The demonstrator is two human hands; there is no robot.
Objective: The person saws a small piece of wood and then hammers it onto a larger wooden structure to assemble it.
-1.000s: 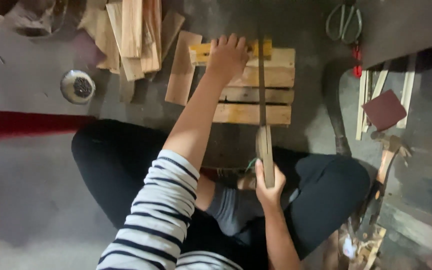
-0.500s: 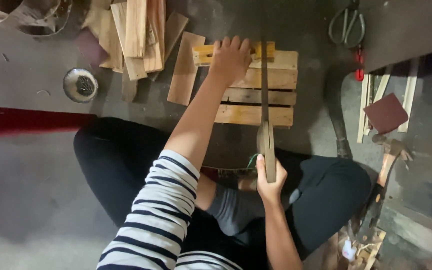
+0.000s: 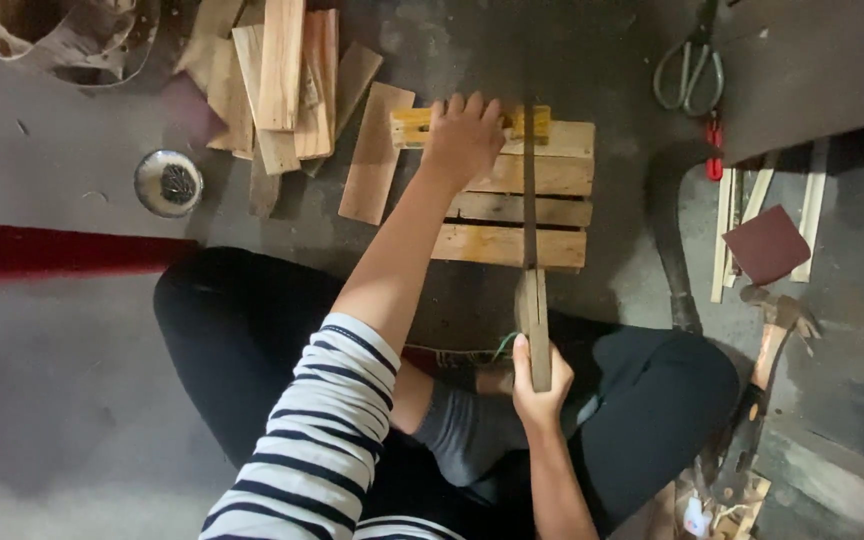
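My left hand (image 3: 464, 135) presses down on a yellowish wooden strip (image 3: 412, 125) that lies across the far edge of a small slatted wooden pallet (image 3: 507, 210) on the floor. My right hand (image 3: 540, 385) grips the wooden handle of a hand saw (image 3: 530, 190). Its narrow blade runs away from me over the pallet and crosses the strip just right of my left hand. I sit cross-legged in black trousers, with the pallet in front of my knees.
Several loose wooden boards (image 3: 287, 85) lie at the far left. A round metal tin (image 3: 168, 182) sits left of them. Scissors (image 3: 690, 65), thin sticks, a dark red sanding sheet (image 3: 767, 243) and a hammer (image 3: 767, 345) lie to the right.
My right hand has drawn the saw back toward me a little. My left hand stays on the strip.
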